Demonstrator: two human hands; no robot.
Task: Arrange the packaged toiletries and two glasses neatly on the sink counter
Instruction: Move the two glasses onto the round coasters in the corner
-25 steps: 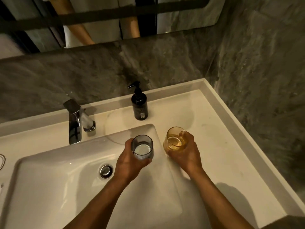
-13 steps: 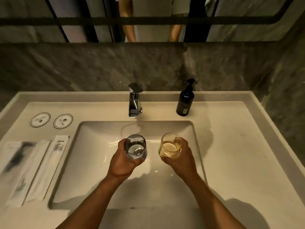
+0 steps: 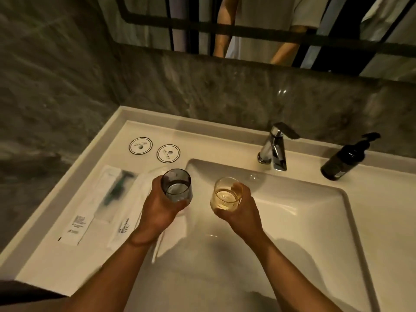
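My left hand (image 3: 161, 210) grips a grey smoked glass (image 3: 176, 188), held upright above the basin's left rim. My right hand (image 3: 239, 210) grips an amber glass (image 3: 226, 194) over the basin (image 3: 304, 212). The two glasses are side by side and apart. On the left counter lie long white packaged toiletries: a razor packet (image 3: 108, 197) and a toothbrush packet (image 3: 127, 219), partly hidden by my left forearm. Two round white coasters (image 3: 140, 145) (image 3: 168, 153) sit behind the packets, near the back edge.
A chrome faucet (image 3: 275, 149) stands behind the basin. A dark pump bottle (image 3: 346, 158) is at the back right. Grey stone walls close off the left and the back, with a mirror above. The counter's raised lip (image 3: 67, 183) runs along the left side.
The view has swung from the right end of the counter to the left end. Both hands have carried the glasses leftward; the grey glass now hangs over the basin's left rim near the packets.
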